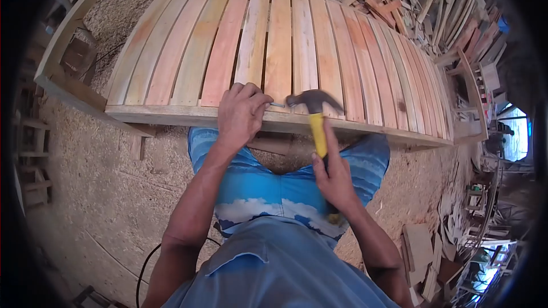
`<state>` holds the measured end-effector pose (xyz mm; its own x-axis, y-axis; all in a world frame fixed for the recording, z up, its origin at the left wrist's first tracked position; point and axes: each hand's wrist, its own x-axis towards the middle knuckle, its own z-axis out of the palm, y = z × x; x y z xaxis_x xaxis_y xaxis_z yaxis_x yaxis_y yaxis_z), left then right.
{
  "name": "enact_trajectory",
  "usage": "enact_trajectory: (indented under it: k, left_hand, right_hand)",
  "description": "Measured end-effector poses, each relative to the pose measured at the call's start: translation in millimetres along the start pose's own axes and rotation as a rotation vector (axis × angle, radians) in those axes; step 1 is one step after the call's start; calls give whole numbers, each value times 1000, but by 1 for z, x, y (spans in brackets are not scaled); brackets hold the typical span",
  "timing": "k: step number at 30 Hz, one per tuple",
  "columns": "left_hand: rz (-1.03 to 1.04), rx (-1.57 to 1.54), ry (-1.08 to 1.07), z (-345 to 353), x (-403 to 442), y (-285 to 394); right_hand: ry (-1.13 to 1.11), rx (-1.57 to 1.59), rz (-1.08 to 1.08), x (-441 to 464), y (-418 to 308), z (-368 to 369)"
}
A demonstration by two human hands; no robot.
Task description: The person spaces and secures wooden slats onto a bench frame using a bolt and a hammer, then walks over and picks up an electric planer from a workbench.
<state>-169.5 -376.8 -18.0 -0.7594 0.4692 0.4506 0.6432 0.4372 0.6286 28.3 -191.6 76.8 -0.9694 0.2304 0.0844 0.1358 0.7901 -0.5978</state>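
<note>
My left hand is closed at the front edge of the slatted wooden bed frame, its fingers pinching what looks like a thin metal nail. The nail sticks out to the right; its other end is hidden by the fingers. My right hand is wrapped round the yellow and black handle of a claw hammer. The dark hammer head lies over the front ends of the slats, its face close to the nail's tip. Blur hides whether they touch.
A wooden end frame stands at the left and another at the right. Scrap wood is piled behind, and offcuts lie at lower right. Sawdust covers the floor. A black cable runs at lower left.
</note>
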Motion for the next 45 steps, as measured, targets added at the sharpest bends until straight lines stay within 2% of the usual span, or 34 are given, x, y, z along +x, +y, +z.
enact_trajectory:
  k: [2,4,7,8,11,14,17,19,21,22,25,27,29,32,34,37,40,41,45]
  left_hand:
    - [10,9,5,1,5,0]
    - [63,20,28,1,-5,8]
    - [110,144,179,-19,6,21]
    - [-21,50,172,-26,3,21]
    - [-359,-256,104,-49,-16,12]
    - [-598,-548,-17,-65,-48,5]
    - [-815,-717,-99,-75,-78,12]
    - [-938,-791,-189,-84,-97,13]
    - [-1009,-881,-165,-76,-108,15]
    - [-1042,-927,-146,-69,-114,14]
    - [-948,-867,-90,-35,-140,-8]
    - [-995,-763,-158,-23,-126,-7]
    - [-970,-671,-147,7,-123,-13]
    - [-874,-551,-69,64,-118,-34]
    - [-894,-487,-89,82,-105,-34]
    - [-753,-84,-120,140,-135,-85]
    - [-805,-31,-53,165,-145,-99]
    - [-727,-26,50,170,-152,-99]
    - [-696,-42,-26,197,-166,-116]
  right_hand:
    - [-13,164,237,16,3,-3]
    - [-23,90,391,23,2,-25]
    - [126,-289,170,49,36,-49]
    - [147,-418,96,56,47,-58]
    - [95,-689,90,79,68,-67]
    - [118,-692,114,85,81,-52]
    - [364,-761,-185,70,72,-24]
    - [93,-411,-143,38,42,5]
    - [-305,-112,-141,11,40,47]
    - [-427,-98,-102,-4,49,71]
    - [-776,-208,5,7,104,138]
    - [-862,-344,111,41,153,183]
    - [-899,-274,360,72,194,223]
    - [-141,-220,-5,46,324,367]
    - [-146,-185,196,69,324,376]
    - [-275,-196,467,85,317,379]
    - [-305,-170,552,77,318,385]
    - [-307,-156,565,73,319,386]
    - [-294,-67,629,66,319,381]
